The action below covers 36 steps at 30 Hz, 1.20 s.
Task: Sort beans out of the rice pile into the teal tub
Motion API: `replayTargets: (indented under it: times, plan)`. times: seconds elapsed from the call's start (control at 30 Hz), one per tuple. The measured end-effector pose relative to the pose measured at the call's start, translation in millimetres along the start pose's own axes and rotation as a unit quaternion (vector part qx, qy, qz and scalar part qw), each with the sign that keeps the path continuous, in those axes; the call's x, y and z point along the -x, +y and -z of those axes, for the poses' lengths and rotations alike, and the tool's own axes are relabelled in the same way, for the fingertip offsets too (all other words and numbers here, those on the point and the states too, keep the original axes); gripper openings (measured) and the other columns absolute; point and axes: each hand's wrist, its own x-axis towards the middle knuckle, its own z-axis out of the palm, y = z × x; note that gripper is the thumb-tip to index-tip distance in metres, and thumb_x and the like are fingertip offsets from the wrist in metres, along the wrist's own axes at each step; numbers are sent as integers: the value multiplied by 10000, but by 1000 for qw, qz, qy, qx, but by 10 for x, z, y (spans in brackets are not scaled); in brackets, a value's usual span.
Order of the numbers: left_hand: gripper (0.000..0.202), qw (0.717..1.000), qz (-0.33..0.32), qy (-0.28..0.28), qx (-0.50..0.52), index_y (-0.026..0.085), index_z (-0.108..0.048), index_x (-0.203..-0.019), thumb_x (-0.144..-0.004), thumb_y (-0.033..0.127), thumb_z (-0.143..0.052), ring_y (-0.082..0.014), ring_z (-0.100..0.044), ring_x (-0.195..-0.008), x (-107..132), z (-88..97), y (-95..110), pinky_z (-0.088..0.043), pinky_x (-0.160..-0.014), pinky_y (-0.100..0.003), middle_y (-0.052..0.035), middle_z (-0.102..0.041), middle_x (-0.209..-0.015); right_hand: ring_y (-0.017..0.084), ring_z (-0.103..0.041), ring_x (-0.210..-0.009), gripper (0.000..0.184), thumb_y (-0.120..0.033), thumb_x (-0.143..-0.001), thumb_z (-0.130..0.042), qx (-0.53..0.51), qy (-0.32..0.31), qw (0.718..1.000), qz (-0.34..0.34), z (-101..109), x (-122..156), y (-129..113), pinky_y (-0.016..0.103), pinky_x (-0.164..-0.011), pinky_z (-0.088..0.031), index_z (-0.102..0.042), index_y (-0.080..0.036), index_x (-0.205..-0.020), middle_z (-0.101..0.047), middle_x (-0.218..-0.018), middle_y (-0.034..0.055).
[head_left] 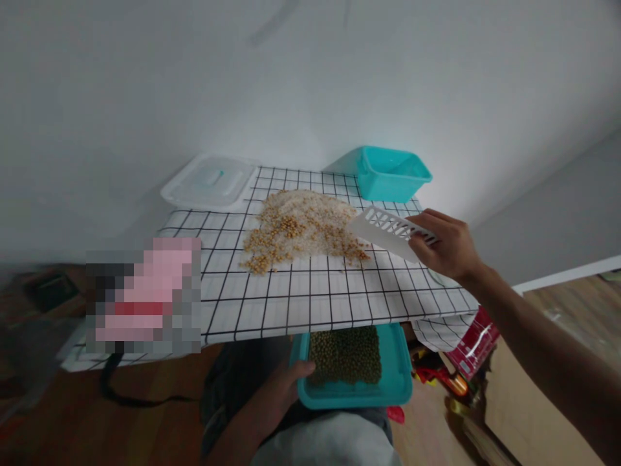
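Note:
My right hand [449, 243] is closed on a flat white plastic piece with a row of slots [388, 226], fingers and thumb pinching its right end. The left end of this piece reaches the right side of a spread heap of pale grains and yellow-brown beans [305, 226] on the table. Below the table's front edge, my left hand [286, 388] grips the left rim of a teal plastic tub [400, 388]. The tub sits by my lap, with many small greenish-brown beans [344, 356] inside. Part of my left hand's fingers is hidden by the tub.
A second teal tub [391, 188] stands at the table's back right, against the wall. At the back left lies a clear lid [211, 181]. A blurred pink object [150, 285] rests on the checked cloth [272, 307] at left. Red packaging [475, 343] is at lower right.

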Motion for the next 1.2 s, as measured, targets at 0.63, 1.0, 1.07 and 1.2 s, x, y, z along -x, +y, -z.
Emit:
replayTargets:
  times: [0.63,1.0,1.07,1.2]
  plan:
    - [393,999,-14,-13,36,193,-606,-1317,-932,231,-540,-304,-573,-1295,-124,-37,-104,-397,-1109,-489,-110,-694,-1316,142,-639,-693,374,-79,-755,-629,1,11,999,43,47,611,-120,255,-616,-522,-649,-203,-1107,-658,-869,29]
    - [423,1000,-11,9,19,183,-591,-1338,-923,256,-562,-328,-551,-1320,-106,-91,-45,-410,-1104,-499,-119,-685,-1330,123,-612,-657,430,-86,-765,-591,-41,-45,996,72,92,712,-431,259,-565,-489,-653,-241,-1161,-671,-874,20]
    - [451,1000,-6,13,15,199,-568,-1365,-916,251,-571,-321,-568,-1304,-101,-101,-40,-408,-1107,-495,-113,-691,-1323,123,-607,-665,431,-99,-780,-578,-51,-57,993,85,14,662,-458,265,-579,-493,-645,-246,-1180,-665,-870,14]
    - [494,1000,-7,10,21,234,-529,-1404,-911,236,-569,-313,-572,-1301,-71,-142,-18,-381,-1127,-497,-90,-692,-1326,119,-599,-664,414,-110,-791,-587,-53,-63,992,96,-66,542,-484,264,-576,-489,-637,-241,-1180,-662,-870,10]
